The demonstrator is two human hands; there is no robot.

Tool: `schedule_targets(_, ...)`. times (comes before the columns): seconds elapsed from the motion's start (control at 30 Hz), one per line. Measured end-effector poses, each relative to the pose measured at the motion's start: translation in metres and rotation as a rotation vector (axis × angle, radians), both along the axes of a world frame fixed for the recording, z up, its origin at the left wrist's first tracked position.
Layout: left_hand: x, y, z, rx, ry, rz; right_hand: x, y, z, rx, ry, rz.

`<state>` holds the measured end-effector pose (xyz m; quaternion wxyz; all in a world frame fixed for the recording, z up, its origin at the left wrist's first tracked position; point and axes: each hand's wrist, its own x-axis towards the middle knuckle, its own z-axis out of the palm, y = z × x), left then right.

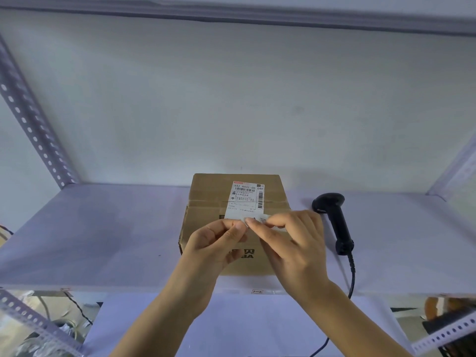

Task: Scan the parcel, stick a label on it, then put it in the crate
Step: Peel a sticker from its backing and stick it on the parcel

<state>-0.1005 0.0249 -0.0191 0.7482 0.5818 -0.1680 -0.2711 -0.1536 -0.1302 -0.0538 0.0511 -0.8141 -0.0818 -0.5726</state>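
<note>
A brown cardboard parcel (210,199) sits on the white shelf, a printed shipping slip with barcodes (246,198) stuck across its top seam. Above the parcel's near half, my left hand (215,244) and my right hand (296,243) meet, both pinching a small white label (260,219) between thumb and fingertips. The label is held just over the box top; whether it touches the cardboard I cannot tell. A black handheld scanner (333,215) lies on the shelf right of the parcel, its cable running down over the front edge. No crate is in view.
The white shelf board (103,228) runs left and right of the parcel. Perforated metal uprights (31,119) stand at the left and right back corners. A wall closes the back. Below the shelf edge lie cables and clutter at both lower corners.
</note>
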Motion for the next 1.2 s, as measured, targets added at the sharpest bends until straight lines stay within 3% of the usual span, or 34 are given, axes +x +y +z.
schedule_targets(0.13,0.002,-0.002,-0.005,0.018,-0.080,0.071,-0.001,0.007,0.003,0.133,0.212,0.110)
schedule_targets(0.27,0.007,-0.004,-0.011,0.094,-0.224,0.147,-0.010,0.020,0.018,0.828,0.573,0.458)
schedule_targets(0.37,0.004,-0.005,-0.011,0.184,-0.351,0.201,-0.011,0.025,0.025,1.053,0.592,0.463)
schedule_targets(0.5,0.002,-0.006,-0.008,0.255,-0.450,0.236,-0.008,0.022,0.027,1.184,0.615,0.483)
schedule_targets(0.77,0.009,0.001,-0.011,0.261,-0.454,0.218,-0.001,0.017,0.031,1.416,0.661,0.535)
schedule_targets(1.0,0.044,0.050,-0.020,0.204,-0.346,0.291,0.011,0.009,0.042,1.725,0.496,0.672)
schedule_targets(1.2,0.096,0.105,-0.052,0.406,-0.285,0.418,0.013,0.009,0.035,1.805,0.476,0.602)
